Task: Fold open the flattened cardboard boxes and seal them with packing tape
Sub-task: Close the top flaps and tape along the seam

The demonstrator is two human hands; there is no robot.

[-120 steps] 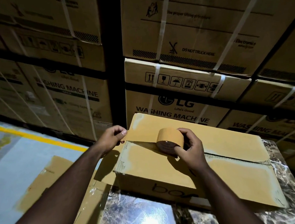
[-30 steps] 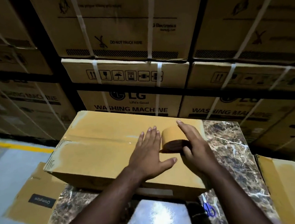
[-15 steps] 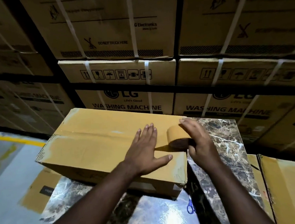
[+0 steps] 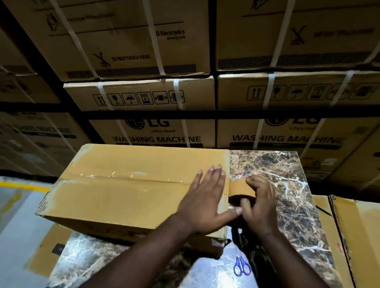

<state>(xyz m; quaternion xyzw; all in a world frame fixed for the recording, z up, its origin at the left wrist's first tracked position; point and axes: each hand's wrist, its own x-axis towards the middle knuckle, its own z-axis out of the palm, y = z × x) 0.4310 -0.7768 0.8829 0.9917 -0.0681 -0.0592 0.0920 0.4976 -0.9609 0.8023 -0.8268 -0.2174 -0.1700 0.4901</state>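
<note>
On the glossy marble-patterned counter (image 4: pixel 290 204), blue-handled scissors (image 4: pixel 241 266) lay nearest. Beyond them, the left hand (image 4: pixel 206 202) pressed flat, fingers straight, on the brown cardboard box (image 4: pixel 120 196) at its right end; the right hand (image 4: pixel 258 204) gripped the tan packing tape roll (image 4: pixel 240 188) just beside. Strapped washing-machine cartons (image 4: pixel 160 132) stood behind.

A marble table (image 4: pixel 286 181) carries blue scissors (image 4: pixel 241 266) near its front edge. Behind it rise stacked washing-machine cartons (image 4: pixel 148 101) bound with white straps (image 4: pixel 151 32). Left lies a grey floor (image 4: pixel 5 229) with a yellow line (image 4: pixel 11 183).
</note>
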